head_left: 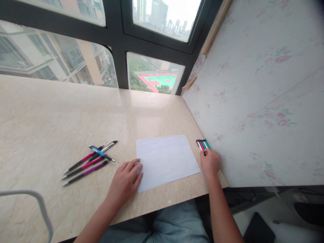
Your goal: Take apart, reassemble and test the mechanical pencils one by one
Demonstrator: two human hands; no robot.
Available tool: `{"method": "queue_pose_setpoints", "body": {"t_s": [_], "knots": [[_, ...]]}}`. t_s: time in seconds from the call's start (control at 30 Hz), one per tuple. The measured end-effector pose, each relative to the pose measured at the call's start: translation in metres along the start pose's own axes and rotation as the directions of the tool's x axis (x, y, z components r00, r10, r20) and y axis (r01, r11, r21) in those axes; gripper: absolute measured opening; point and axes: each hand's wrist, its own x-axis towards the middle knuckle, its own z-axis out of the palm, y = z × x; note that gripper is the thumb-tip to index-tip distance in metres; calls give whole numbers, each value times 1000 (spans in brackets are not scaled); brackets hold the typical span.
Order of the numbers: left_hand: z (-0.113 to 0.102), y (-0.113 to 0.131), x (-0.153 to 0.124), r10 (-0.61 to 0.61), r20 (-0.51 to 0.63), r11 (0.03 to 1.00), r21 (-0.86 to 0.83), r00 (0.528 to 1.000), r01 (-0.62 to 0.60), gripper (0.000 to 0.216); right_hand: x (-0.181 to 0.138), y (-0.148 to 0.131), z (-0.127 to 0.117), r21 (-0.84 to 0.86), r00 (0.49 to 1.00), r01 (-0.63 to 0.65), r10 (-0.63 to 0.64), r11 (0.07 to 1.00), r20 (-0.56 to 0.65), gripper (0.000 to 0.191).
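Note:
A white sheet of paper [167,165] with lines of handwriting along its top lies on the stone-like sill. My left hand [128,176] rests over its left edge, fingers stretched out and holding nothing. To the right of the sheet, a row of pens [203,144] in white, pink and green lies side by side against the wall. My right hand [211,162] is closed over their lower part, its fingers curled at a pen there; the pens' lower ends are hidden beneath it. Left of my left hand lies a loose pile of several pens [87,172], pink, purple, white and blue, some crossing.
A grey cable [42,202] curves over the sill [63,118] at the lower left. Dark-framed windows [120,44] stand behind. A wall with floral paper [253,101] bounds the right side. My legs in blue jeans [177,222] are below the front edge.

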Motion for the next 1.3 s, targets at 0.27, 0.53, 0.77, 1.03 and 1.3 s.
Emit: {"method": "queue_pose_setpoints", "body": {"t_s": [0.27, 0.53, 0.77, 1.03, 1.3], "knots": [[0, 0, 1, 4, -21, 1000, -24, 1000, -5, 21, -1, 3, 3, 11, 1000, 8, -7, 1000, -25, 19], [-1, 1, 1, 4, 4, 1000, -9, 1000, -4, 21, -1, 1, 1, 31, 1000, 21, -20, 999, -23, 17], [-1, 1, 0, -10, 9, 1000, -26, 1000, 10, 21, -7, -3, 1, 83, 998, 56, -54, 995, -30, 18], [-5, 7, -3, -47, 39, 998, -38, 998, 48, 22, -46, -31, 4, 338, 975, 199, -221, 920, 26, 30], [-8, 11, -3, -72, 66, 996, -46, 995, 75, 21, -72, -59, 5, 498, 932, 268, -353, 825, 82, 31]]}}
